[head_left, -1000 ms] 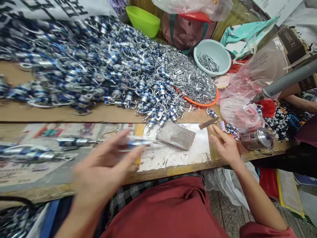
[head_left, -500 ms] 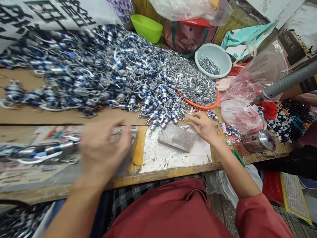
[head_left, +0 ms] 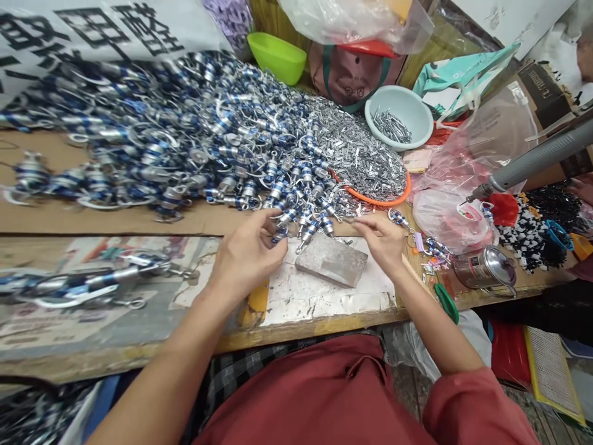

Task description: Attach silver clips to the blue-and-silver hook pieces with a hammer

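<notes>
My left hand (head_left: pixel 248 253) is at the near edge of a heap of blue-and-silver metal key chain pieces (head_left: pixel 222 130). Its thumb and fingers are apart, on either side of one blue-and-silver piece (head_left: pixel 279 235); no firm grip shows. To the right, my right hand (head_left: pixel 382 242) pinches a small flat metal piece (head_left: pixel 348 219) between thumb and fingertips, just below the orange-rimmed basket (head_left: pixel 386 201). A grey metal block (head_left: pixel 331 259) lies on the white sheet (head_left: pixel 296 300) between and below my hands.
Small metal links (head_left: pixel 361 154) fill the basket. Behind it stands a pale blue bowl (head_left: pixel 424 123) with metal pins. An electric screwdriver (head_left: pixel 532 157) hangs at right, above a lidded jar (head_left: pixel 477 269). Finished-looking pieces (head_left: pixel 78 284) lie at left. Another person's hand (head_left: pixel 581 188) shows far right.
My left hand has moved right and forward from the left table area to the heap's edge. My right hand has stayed near the basket, its fingers now closed together on a small piece.
</notes>
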`<state>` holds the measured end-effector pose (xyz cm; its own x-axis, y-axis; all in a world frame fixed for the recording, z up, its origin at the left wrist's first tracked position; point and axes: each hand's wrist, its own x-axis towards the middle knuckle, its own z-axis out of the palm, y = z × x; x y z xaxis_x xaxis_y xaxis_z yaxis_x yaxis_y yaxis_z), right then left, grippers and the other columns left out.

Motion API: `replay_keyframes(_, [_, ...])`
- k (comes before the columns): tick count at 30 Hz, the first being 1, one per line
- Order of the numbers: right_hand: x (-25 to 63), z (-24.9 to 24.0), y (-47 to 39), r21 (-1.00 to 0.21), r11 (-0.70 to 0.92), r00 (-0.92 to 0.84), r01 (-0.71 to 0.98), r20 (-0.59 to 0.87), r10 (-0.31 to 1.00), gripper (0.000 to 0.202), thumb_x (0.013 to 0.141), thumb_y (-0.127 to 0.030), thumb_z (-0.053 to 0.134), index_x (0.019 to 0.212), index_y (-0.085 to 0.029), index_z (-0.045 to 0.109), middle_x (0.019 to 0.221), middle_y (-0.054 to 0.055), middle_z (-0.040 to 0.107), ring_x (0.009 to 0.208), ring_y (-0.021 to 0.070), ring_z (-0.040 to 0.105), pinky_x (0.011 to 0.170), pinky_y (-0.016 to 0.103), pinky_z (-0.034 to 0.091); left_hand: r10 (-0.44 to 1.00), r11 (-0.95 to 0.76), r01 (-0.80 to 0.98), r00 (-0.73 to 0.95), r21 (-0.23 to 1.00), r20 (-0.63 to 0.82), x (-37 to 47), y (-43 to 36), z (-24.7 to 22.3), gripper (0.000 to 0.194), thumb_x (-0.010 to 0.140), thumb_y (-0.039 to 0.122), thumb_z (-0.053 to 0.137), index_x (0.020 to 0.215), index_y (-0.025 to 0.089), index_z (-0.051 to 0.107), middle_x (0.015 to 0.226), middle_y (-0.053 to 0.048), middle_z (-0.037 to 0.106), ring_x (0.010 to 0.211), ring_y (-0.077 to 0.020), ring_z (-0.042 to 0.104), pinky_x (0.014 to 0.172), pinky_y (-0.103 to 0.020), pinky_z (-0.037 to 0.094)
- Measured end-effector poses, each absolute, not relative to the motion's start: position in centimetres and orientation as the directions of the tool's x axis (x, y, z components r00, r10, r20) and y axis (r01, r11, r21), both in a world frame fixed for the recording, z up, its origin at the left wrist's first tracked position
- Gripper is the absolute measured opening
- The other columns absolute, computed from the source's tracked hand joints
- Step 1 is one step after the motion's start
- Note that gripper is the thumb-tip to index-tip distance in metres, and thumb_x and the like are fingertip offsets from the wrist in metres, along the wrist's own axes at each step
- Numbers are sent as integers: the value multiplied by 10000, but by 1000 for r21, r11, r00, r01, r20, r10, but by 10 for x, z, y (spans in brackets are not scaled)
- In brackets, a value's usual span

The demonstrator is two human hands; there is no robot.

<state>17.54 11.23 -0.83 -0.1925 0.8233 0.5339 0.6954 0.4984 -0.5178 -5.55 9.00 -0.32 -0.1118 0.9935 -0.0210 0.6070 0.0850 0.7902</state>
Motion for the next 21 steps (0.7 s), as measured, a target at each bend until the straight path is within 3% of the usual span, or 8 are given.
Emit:
replay_keyframes(2, [167, -1, 87, -495, 668, -294, 556, 634, 715, 150, 860, -285, 571, 807, -229, 700, 907, 27, 721, 911, 162, 646, 834, 324, 508, 972, 75, 424, -233, 902, 29, -55, 85, -2, 546, 652, 348, 641, 1175, 207, 572, 849, -20, 586, 570, -121, 506, 535, -275, 440])
replay_keyframes(5, [156, -3, 63, -237, 840, -576, 488, 635, 514, 161, 842, -295, 584, 744, -256, 705, 1047, 13, 702, 1104, 210, 568, 937, 387, 439, 934, 57, 97, -357, 994, -18, -50, 80, 6, 512, 608, 327, 728, 1103, 245, 625, 831, -2, 571, 595, -109, 506, 536, -257, 453])
replay_keyframes(7, [151, -13, 59, -120, 842, -656, 527, 572, 492, 145, 828, -283, 591, 744, -274, 710, 1152, -7, 663, 1185, 241, 505, 961, 418, 393, 938, 46, -109, -336, 993, -81, -46, 78, 12, 524, 575, 309, 771, 1080, 264, 640, 761, 22, 575, 578, -100, 519, 529, -242, 459])
replay_keyframes(10, [144, -29, 59, -85, 769, -611, 634, 555, 565, 108, 811, -283, 608, 794, -298, 714, 1240, -28, 612, 1220, 246, 462, 957, 409, 367, 946, 47, -302, -293, 952, -139, -45, 75, 16, 543, 497, 298, 823, 1016, 254, 672, 649, 51, 582, 548, -83, 543, 520, -202, 467])
replay_keyframes(14, [137, -37, 57, -124, 681, -519, 722, 554, 651, 102, 798, -280, 629, 833, -321, 716, 1230, -28, 619, 1213, 241, 470, 973, 414, 344, 928, 108, -338, -304, 935, -217, -50, 67, 14, 378, 425, 314, 849, 766, 219, 717, 626, 35, 642, 558, -84, 567, 532, -181, 490])
replay_keyframes(17, [138, -32, 58, -197, 696, -525, 690, 526, 669, 86, 791, -276, 645, 804, -320, 718, 1210, -12, 632, 1209, 253, 484, 959, 435, 363, 925, 189, -282, -271, 941, -267, -53, 58, 12, 345, 384, 296, 864, 693, 242, 720, 643, 26, 674, 581, -112, 574, 576, -228, 523])
replay_keyframes(19, [143, -24, 59, -334, 730, -507, 597, 548, 665, 57, 776, -294, 670, 754, -304, 722, 1133, 12, 672, 1159, 250, 534, 936, 436, 401, 932, 203, -218, -254, 955, -256, -54, 53, 11, 326, 399, 314, 864, 688, 262, 724, 710, 8, 704, 643, -158, 607, 639, -295, 554])
replay_keyframes(21, [148, -13, 59, -572, 671, -379, 471, 556, 740, 62, 763, -309, 688, 722, -278, 722, 985, 33, 712, 1028, 218, 614, 881, 401, 463, 950, 165, -129, -245, 978, -193, -51, 47, 10, 283, 442, 358, 849, 683, 274, 727, 791, -11, 726, 751, -213, 644, 729, -361, 567])
